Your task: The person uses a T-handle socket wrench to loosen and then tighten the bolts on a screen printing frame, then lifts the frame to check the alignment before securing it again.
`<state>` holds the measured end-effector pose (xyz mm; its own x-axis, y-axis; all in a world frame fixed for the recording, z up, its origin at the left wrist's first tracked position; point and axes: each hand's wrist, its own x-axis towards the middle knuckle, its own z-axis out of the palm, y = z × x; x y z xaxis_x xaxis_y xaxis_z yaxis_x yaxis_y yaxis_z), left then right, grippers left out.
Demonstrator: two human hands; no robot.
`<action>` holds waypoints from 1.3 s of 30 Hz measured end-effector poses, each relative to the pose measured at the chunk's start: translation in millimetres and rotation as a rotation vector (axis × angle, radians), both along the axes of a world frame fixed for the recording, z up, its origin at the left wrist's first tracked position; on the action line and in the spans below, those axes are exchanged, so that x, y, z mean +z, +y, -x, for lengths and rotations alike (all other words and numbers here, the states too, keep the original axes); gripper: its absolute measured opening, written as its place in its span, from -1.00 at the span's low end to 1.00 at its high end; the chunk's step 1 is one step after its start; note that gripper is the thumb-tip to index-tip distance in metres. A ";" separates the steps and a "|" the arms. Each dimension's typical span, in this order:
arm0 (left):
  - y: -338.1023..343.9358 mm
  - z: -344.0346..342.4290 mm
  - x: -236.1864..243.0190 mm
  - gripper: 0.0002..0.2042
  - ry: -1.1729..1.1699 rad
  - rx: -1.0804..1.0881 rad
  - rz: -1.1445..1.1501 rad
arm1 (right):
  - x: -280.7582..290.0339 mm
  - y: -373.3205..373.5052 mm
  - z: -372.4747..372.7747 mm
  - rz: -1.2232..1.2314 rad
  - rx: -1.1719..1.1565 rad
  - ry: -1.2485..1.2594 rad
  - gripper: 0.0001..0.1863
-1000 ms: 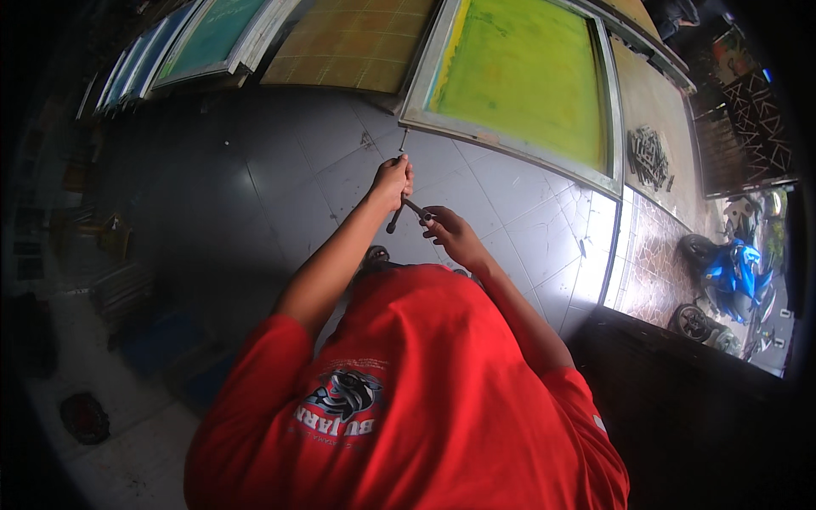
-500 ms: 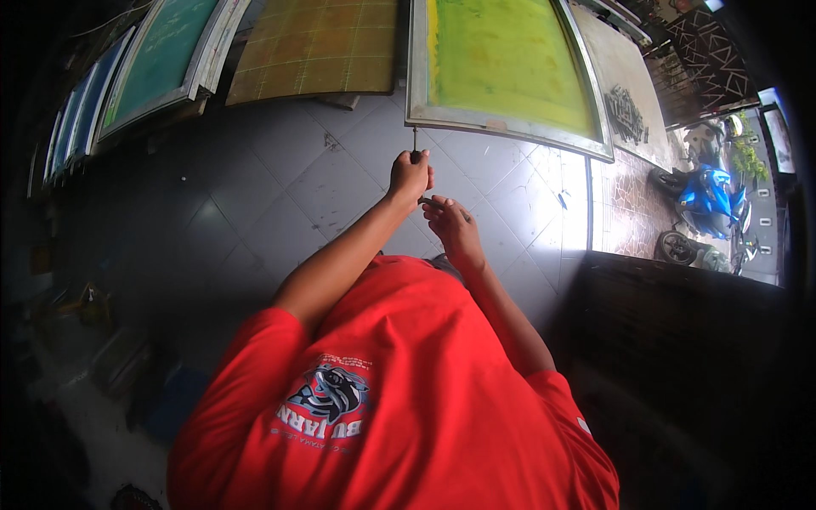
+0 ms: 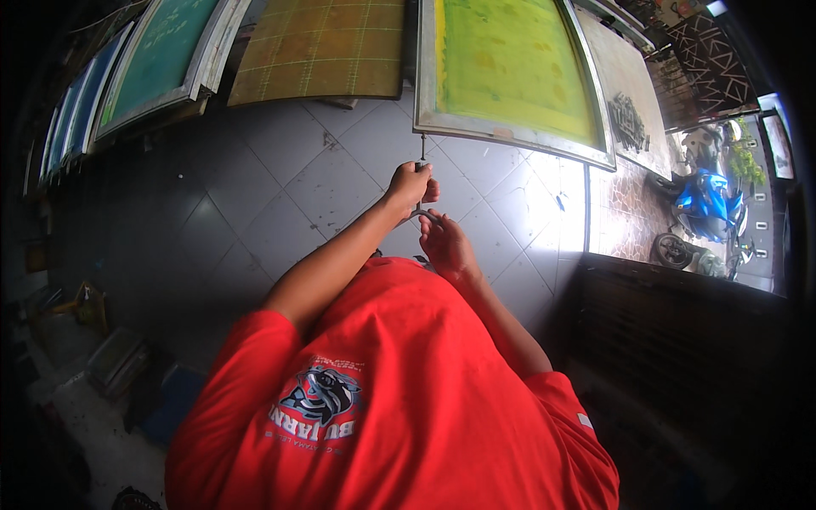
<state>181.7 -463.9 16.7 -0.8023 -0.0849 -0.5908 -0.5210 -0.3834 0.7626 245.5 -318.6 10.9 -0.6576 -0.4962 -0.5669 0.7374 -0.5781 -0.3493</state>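
Left hand [image 3: 410, 184]: arm stretched out, fist closed around a thin tool [image 3: 422, 153].
Right hand [image 3: 445, 245]: bent, fingers curled holding the tool's lower end.

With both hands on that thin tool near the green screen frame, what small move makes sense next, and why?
Probably ease the thin tool up to the frame: its tip sits just below the edge, the left hand grips it, and the right hand holds close beneath.

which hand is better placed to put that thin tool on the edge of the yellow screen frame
Likely the left hand: it grips the thin tool, whose tip points up just below the yellow screen frame. The right hand sits lower, touching only the tool's curved end.
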 end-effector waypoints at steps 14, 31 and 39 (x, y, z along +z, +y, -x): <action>-21.0 -39.7 2.4 -0.64 0.111 -0.467 0.714 | 1.2 1.7 26.4 -0.039 0.017 0.053 -0.64; 2.0 -21.1 -21.5 -0.65 0.169 -0.009 -0.430 | 37.2 -18.7 18.3 -1.080 0.336 1.522 -0.65; 4.3 -18.2 -31.9 -0.64 0.334 -0.092 -1.143 | -4.0 21.0 17.4 -0.353 0.212 0.262 -0.65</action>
